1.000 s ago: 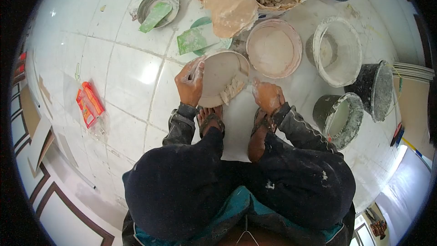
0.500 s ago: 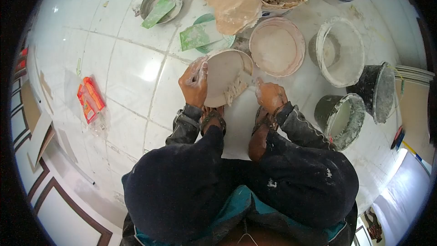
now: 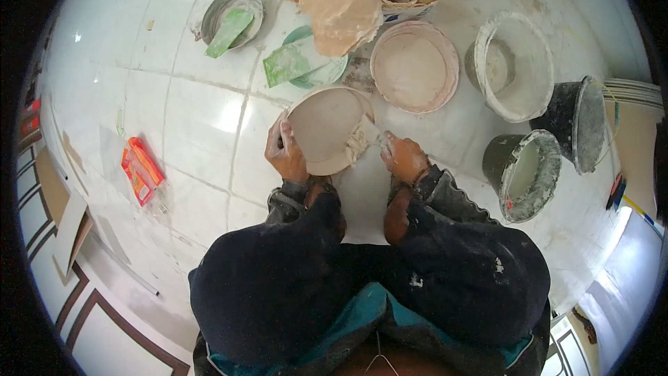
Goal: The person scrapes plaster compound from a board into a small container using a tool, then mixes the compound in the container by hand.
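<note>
My left hand [image 3: 286, 151], smeared with white, grips the left rim of a round, shallow tub [image 3: 325, 166] tilted on the floor in front of my feet. Its inside is coated with smooth, pale beige paste. Wrapped round a small scraper [image 3: 378, 138], my right hand [image 3: 404, 156] is at the tub's right side; much of the tool is hidden by my fingers. A ragged lump of paste [image 3: 358, 141] sits at the tub's right edge, against the scraper's blade.
Beyond the tub are a pinkish basin [image 3: 454, 69], a torn paper bag [image 3: 337, 10] and green scrapers [image 3: 287, 67] on a dish. Several plaster-crusted buckets [image 3: 492, 163] stand to the right. A red packet [image 3: 140, 170] lies on the tiled floor [image 3: 198, 115] at left.
The tub and my left hand have shifted slightly left and down in view. My right hand has moved slightly left, with the scraper now beside the paste lump.
</note>
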